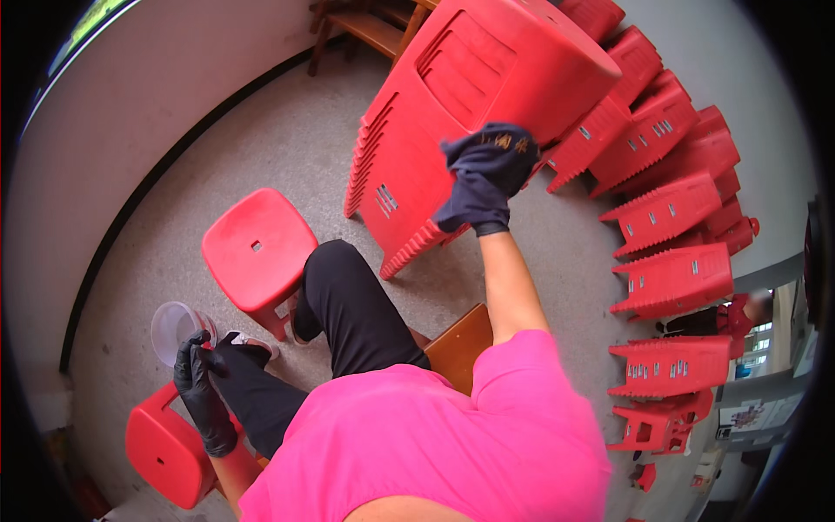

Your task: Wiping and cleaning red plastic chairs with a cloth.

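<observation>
My right hand wears a black glove and grips a dark blue cloth that bears writing. The cloth covers most of the hand and lies at the side of a tall stack of red plastic stools. In a black glove too, my left hand is at my knee, fingers curled; whether they hold anything is unclear. Just past its fingertips is a translucent plastic bucket. One red stool stands upright before my legs. Another red stool is beside my left forearm.
Several more stacks of red stools line the right side. A person stands among them farther off. A wooden bench is at the back near the wall. Under me is a wooden seat.
</observation>
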